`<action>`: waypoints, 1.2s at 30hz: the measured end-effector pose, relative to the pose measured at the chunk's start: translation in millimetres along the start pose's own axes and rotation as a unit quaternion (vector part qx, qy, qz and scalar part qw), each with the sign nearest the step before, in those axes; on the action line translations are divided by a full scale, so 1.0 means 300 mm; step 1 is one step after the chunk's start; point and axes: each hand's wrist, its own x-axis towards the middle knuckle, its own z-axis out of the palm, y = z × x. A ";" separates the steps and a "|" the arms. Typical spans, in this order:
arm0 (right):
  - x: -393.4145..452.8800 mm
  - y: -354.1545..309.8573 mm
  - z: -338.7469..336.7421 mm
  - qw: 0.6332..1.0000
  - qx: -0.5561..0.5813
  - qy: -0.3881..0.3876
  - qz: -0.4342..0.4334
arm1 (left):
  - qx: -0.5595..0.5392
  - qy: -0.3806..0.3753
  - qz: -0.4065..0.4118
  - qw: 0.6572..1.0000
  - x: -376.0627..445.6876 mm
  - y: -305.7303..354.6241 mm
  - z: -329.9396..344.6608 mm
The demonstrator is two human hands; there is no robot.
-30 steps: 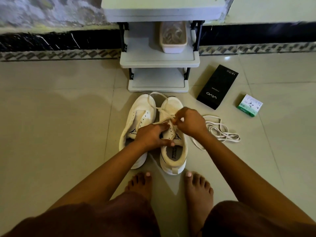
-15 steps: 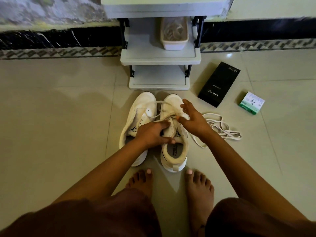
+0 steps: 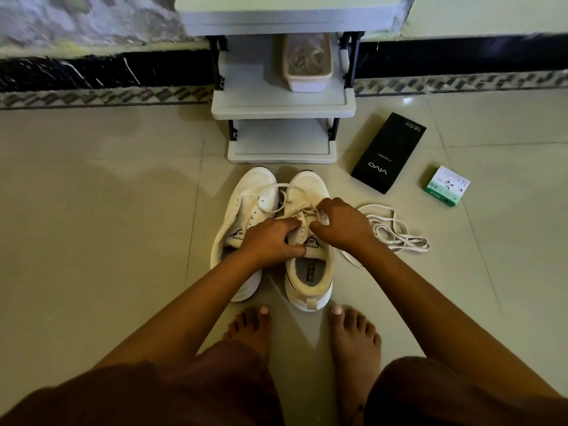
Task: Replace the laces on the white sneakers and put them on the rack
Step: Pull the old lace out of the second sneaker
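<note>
Two white sneakers stand side by side on the tiled floor, toes toward the rack [image 3: 281,104]. The left sneaker [image 3: 246,207] has no lace in its eyelets. My left hand [image 3: 270,241] grips the tongue and collar of the right sneaker [image 3: 309,272], holding it down. My right hand [image 3: 341,224] pinches the lace [image 3: 276,192] at the right sneaker's eyelets; a loop of that lace lies across both toes. A loose white lace [image 3: 396,232] lies in a heap on the floor right of the shoes.
The grey rack has a low shelf and a middle shelf carrying a white tub [image 3: 307,64] of laces. A black phone box [image 3: 388,152] and a small green-white box [image 3: 447,186] lie to the right. My bare feet [image 3: 353,342] are just behind the sneakers.
My right hand went from pinched to spread open and has closed on the lace again, nearer the tongue. The lace loop now drapes lower over the toes. My left hand stayed on the sneaker.
</note>
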 end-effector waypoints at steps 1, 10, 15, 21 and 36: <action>0.010 -0.012 0.002 0.999 -0.034 0.013 -0.004 | 0.002 0.000 0.002 1.000 -0.002 0.000 0.001; 0.102 -0.042 -0.034 0.992 0.074 0.070 0.076 | 0.025 -0.002 0.013 1.000 0.000 -0.006 0.008; 0.086 -0.021 -0.065 0.868 0.467 0.105 0.129 | 0.019 -0.004 0.024 1.000 0.002 -0.014 0.008; 0.060 -0.027 -0.010 0.997 -0.055 0.047 -0.003 | 0.025 0.005 0.029 0.999 0.007 -0.016 0.014; 0.086 -0.067 0.013 0.984 -0.166 0.061 -0.008 | 0.030 0.011 0.041 0.999 0.019 -0.036 0.034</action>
